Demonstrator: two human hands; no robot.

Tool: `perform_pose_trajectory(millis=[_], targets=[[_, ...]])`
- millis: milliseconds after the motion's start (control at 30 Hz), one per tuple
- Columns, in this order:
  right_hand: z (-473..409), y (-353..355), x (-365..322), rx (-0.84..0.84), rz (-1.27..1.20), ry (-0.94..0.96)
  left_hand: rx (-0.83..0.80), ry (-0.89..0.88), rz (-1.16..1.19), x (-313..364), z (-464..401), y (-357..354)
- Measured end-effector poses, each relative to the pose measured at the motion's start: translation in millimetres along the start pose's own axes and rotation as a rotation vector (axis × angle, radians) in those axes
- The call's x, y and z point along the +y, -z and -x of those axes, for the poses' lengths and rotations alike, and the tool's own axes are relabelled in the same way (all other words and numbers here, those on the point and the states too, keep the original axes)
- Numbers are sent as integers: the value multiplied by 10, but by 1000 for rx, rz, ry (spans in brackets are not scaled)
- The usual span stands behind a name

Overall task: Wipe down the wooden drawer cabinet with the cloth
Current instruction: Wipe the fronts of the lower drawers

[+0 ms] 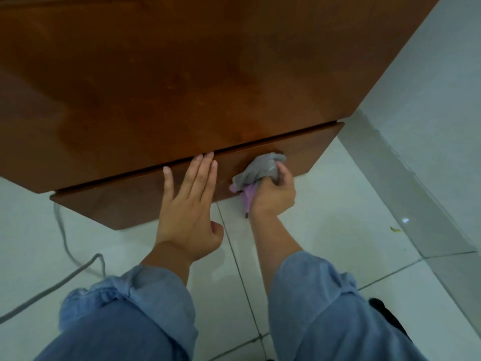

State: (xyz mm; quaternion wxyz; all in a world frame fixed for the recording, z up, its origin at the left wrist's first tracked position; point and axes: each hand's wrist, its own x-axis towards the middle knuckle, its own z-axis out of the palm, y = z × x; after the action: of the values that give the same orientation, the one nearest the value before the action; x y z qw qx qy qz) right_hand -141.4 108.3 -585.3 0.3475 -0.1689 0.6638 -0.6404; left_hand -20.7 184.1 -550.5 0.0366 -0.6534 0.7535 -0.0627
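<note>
Floor tiles (338, 230), pale and glossy with thin dark grout lines, fill the lower half of the view and run up the right side, where a darker strip, perhaps a threshold or skirting, crosses diagonally. Above them looms the wooden drawer cabinet (182, 74), seen from overhead: its broad brown top is bare and shows faint cloudy patches, which may be drying streaks or only reflections. Below the top edge one drawer front (130, 201) stands slightly proud, a dark gap separating it from the top. Rolled-up blue sleeves reach in from the bottom. The left hand (190, 204) lies flat and spread against the drawer front, fingertips touching the gap, holding nothing; it likely braces the drawer so it does not slide under the rubbing. The right hand (273, 194) is closed around the bunched cloth (260, 170), grey with a lilac side, and presses it onto the drawer front just right of the other hand, probably bunched to give firm pressure. A grey cable (65, 246) trails across the tiles at left, and a small yellowish scrap (395, 229) lies at right.
</note>
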Motion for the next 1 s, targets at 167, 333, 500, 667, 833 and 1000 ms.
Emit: perform_pose_trajectory(millis=[167,333,500,667,833,1000], targets=[[332,63,136,-219,129,-49,54,-56,66,-94,15,40],[248,291,-4,-327,148,-62,33,18,53,-281,161,150],[-6,379,-242,-160,27,-57,-1,124,72,-402,333,211],[15,167,-285,-125,-115,-137,27,172,89,-533,443,107],[215,-75,79,-67,-80,-278,83,217,76,-728,592,-71],[742,-224,397,-223,81,-220,125,191,130,-790,599,-138]])
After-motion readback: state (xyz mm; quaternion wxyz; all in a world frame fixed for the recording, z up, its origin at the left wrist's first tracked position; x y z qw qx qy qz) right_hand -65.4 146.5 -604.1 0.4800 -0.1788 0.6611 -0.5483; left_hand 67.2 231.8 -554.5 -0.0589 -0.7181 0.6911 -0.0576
